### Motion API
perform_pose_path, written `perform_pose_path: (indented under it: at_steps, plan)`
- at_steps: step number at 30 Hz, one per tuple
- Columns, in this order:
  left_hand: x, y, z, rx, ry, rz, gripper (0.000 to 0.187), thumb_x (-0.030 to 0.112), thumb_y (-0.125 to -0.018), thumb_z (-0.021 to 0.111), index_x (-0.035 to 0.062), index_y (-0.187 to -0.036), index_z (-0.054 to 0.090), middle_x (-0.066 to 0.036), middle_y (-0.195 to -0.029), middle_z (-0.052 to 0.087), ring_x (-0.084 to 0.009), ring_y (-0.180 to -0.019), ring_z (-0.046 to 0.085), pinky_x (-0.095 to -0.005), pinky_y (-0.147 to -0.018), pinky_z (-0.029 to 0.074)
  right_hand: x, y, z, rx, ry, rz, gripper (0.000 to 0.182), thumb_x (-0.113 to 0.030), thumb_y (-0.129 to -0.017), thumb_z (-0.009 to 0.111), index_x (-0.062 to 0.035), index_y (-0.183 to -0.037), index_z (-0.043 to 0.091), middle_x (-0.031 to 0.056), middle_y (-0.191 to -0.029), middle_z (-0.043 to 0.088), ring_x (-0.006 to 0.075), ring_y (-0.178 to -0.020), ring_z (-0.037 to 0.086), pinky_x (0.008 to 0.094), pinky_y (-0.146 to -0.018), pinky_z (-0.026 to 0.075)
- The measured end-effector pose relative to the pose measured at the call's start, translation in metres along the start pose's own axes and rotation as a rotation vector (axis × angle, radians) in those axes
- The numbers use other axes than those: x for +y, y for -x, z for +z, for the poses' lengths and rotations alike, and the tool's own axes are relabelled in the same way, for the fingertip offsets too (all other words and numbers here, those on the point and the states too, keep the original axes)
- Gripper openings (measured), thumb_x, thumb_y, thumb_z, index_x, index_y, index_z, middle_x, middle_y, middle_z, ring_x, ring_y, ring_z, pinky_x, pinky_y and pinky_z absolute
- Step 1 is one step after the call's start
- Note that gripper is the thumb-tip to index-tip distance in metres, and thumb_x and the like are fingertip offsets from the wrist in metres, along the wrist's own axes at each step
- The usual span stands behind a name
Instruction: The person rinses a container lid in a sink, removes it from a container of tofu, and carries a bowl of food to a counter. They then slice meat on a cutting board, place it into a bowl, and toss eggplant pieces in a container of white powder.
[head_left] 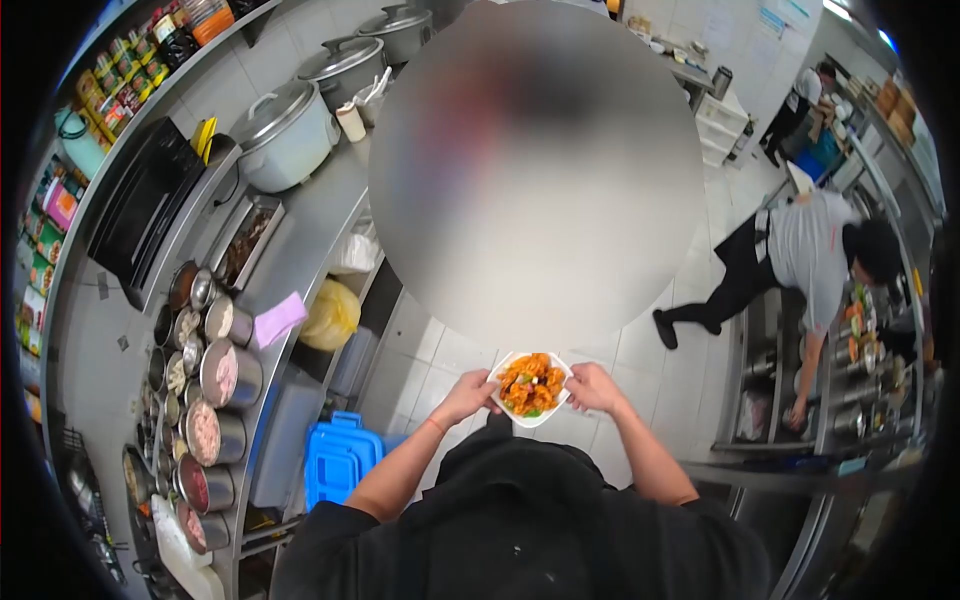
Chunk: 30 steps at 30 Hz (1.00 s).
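Between my two hands is a white plate held in front of my body, above the tiled floor. Orange-brown saucy food with green pieces and darker bits lies on it. My left hand is closed on the plate's left rim. On the opposite rim, my right hand has its fingers closed too. The plate looks roughly level.
Along the left, a steel counter bears several metal pots of food, a pink cloth and a large lidded cooker. A blue lidded bin stands below. A co-worker bends over the right-hand counter; another person stands farther back.
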<state>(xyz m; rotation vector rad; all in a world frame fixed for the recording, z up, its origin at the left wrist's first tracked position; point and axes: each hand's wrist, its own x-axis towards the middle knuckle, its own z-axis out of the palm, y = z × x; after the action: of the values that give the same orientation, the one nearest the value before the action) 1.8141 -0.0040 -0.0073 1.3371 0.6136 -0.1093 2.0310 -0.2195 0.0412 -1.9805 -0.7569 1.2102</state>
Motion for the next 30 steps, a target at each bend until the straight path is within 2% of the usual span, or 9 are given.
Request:
perform_pose_path:
  at_steps: [3,6,11,14,17,20,24,26,30]
  plan:
    - [0.033,-0.050,-0.034,0.034,-0.015,0.012,0.030,0.009,-0.100,0.049,-0.0129,-0.118,0.059,-0.018,-0.103,0.071,-0.0234,-0.073,0.075,-0.0320,-0.068,0.062,-0.022,-0.057,-0.026,-0.005,-0.061,-0.003,0.027,-0.016,-0.095,0.052,0.0079,-0.092,0.064,0.0150,-0.073,0.070,0.0176,-0.057,0.068,0.0323,-0.050,0.056]
    - [0.081,-0.102,-0.062,0.027,0.004,-0.005,0.029,0.007,-0.099,0.048,-0.0134,-0.116,0.060,-0.018,-0.103,0.071,-0.0240,-0.074,0.075,-0.0327,-0.067,0.063,-0.036,-0.120,-0.056,0.002,-0.113,0.005,0.030,-0.018,-0.098,0.051,0.0093,-0.101,0.063,0.0157,-0.076,0.070,0.0179,-0.058,0.068,0.0317,-0.050,0.055]
    - [0.137,-0.217,-0.111,0.140,0.160,0.005,0.028,0.004,-0.097,0.048,-0.0176,-0.110,0.059,-0.024,-0.103,0.069,-0.0304,-0.074,0.075,-0.0358,-0.069,0.066,-0.060,-0.221,-0.120,0.174,-0.596,-0.035,0.033,-0.024,-0.104,0.052,0.0061,-0.107,0.065,0.0151,-0.080,0.070,0.0187,-0.064,0.068,0.0310,-0.053,0.055]
    - [0.162,-0.302,-0.161,0.283,0.292,0.085,0.027,0.003,-0.097,0.050,-0.0198,-0.110,0.056,-0.025,-0.103,0.067,-0.0340,-0.078,0.075,-0.0373,-0.070,0.066,-0.050,-0.306,-0.158,0.271,-0.504,0.058,0.032,-0.023,-0.103,0.053,0.0056,-0.106,0.065,0.0153,-0.082,0.070,0.0189,-0.064,0.067,0.0316,-0.053,0.055]
    - [0.224,-0.365,-0.205,0.504,0.398,0.187,0.030,0.000,-0.098,0.048,-0.0195,-0.121,0.050,-0.026,-0.108,0.065,-0.0357,-0.088,0.075,-0.0406,-0.075,0.067,-0.059,-0.380,-0.199,0.230,-0.393,0.134,0.028,-0.020,-0.101,0.055,0.0039,-0.107,0.067,0.0141,-0.082,0.071,0.0184,-0.062,0.067,0.0300,-0.054,0.056]
    - [0.269,-0.431,-0.270,0.676,0.434,0.251,0.027,-0.004,-0.096,0.051,-0.0139,-0.119,0.041,-0.024,-0.118,0.058,-0.0387,-0.091,0.074,-0.0431,-0.079,0.067,-0.094,-0.454,-0.241,0.096,-0.276,0.108,0.027,-0.021,-0.100,0.057,0.0033,-0.106,0.067,0.0130,-0.084,0.072,0.0174,-0.064,0.067,0.0305,-0.055,0.056]
    - [0.344,-0.504,-0.344,0.698,0.579,0.359,0.028,-0.006,-0.094,0.050,-0.0099,-0.118,0.035,-0.028,-0.120,0.057,-0.0383,-0.099,0.071,-0.0463,-0.081,0.066,-0.148,-0.550,-0.283,0.041,-0.116,0.015,0.029,-0.023,-0.101,0.057,0.0036,-0.107,0.067,0.0122,-0.085,0.072,0.0168,-0.066,0.067,0.0315,-0.057,0.056]
    - [0.361,-0.553,-0.393,0.690,0.684,0.368,0.028,-0.005,-0.095,0.048,-0.0121,-0.120,0.039,-0.028,-0.119,0.058,-0.0382,-0.096,0.071,-0.0451,-0.079,0.066,-0.170,-0.596,-0.298,0.074,-0.077,-0.082,0.031,-0.026,-0.101,0.057,0.0033,-0.108,0.067,0.0119,-0.086,0.073,0.0167,-0.069,0.068,0.0324,-0.058,0.055]
    - [0.407,-0.655,-0.472,0.679,0.739,0.376,0.028,-0.004,-0.095,0.048,-0.0151,-0.121,0.046,-0.026,-0.119,0.060,-0.0381,-0.095,0.070,-0.0437,-0.077,0.066,-0.182,-0.667,-0.323,0.140,-0.127,-0.090,0.033,-0.028,-0.101,0.058,0.0029,-0.109,0.067,0.0121,-0.086,0.073,0.0166,-0.068,0.067,0.0320,-0.058,0.055]
